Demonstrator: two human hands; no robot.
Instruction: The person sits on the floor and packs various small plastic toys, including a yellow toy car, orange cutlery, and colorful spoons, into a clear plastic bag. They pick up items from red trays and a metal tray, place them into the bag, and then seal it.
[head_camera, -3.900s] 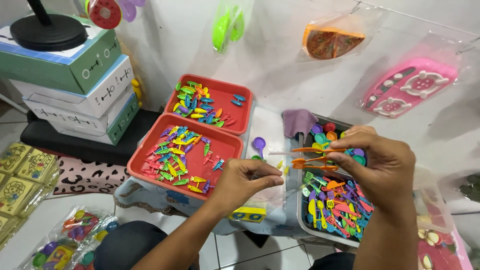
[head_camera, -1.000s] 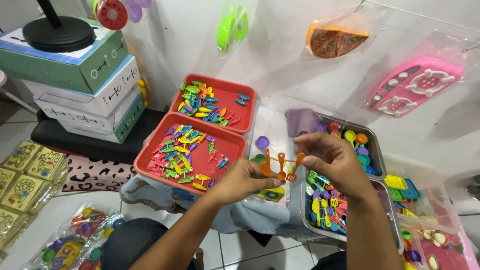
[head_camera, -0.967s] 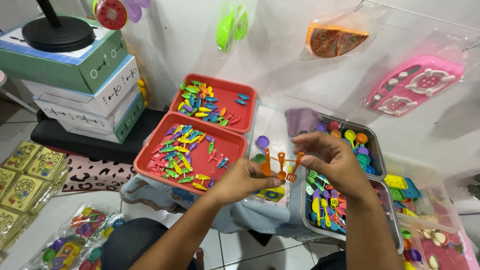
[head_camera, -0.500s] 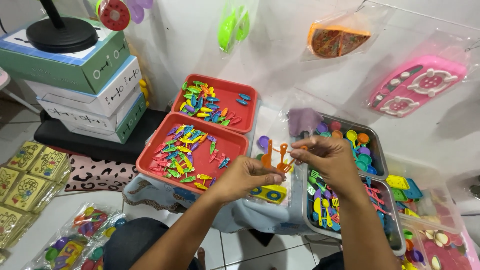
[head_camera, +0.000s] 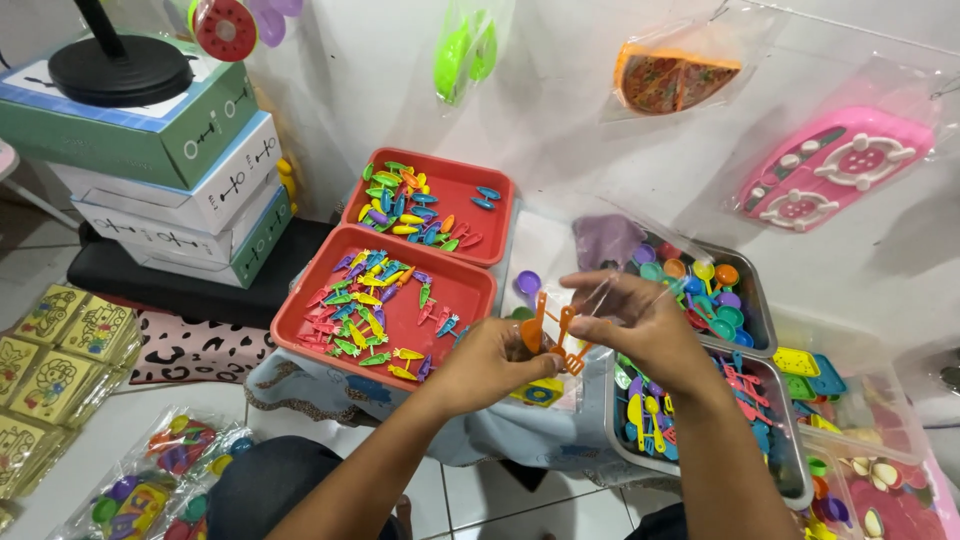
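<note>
Orange utensils (head_camera: 556, 335), small plastic toy pieces, sit between both hands just above the gap between the red trays and the metal tray. Left hand (head_camera: 490, 362) is curled, fingers pinching the lower ends of the utensils. Right hand (head_camera: 640, 325) comes in from the right, fingers pressed together on a clear bag (head_camera: 600, 300) and on the upper part of the same bunch; the two hands nearly touch. Whether the utensils are already inside the bag cannot be told.

Below the hands: a packet (head_camera: 545, 392) with a yellow and blue card, partly hidden.

Left of the hands: near red tray (head_camera: 400, 300) holding many small multicoloured pieces, spread loosely. Far red tray (head_camera: 455, 195) just behind it, touching, with a smaller scatter of the same pieces.

Right of the hands: metal tray (head_camera: 765, 300) filled with coloured toy spoons and utensils; a purple cloth (head_camera: 605, 240) at its far-left corner. Further right, a clear bin (head_camera: 880, 450) of toy dishes.

Far left: stacked boxes (head_camera: 170, 170), green and white, with a black round base (head_camera: 120, 70) on top. Yellow packs (head_camera: 60, 350) lower left; bagged toys (head_camera: 160, 470) on the floor.

Wall: hanging bags with a pink toy stove (head_camera: 835, 170), a toy pizza (head_camera: 670, 80) and green utensils (head_camera: 465, 55).
</note>
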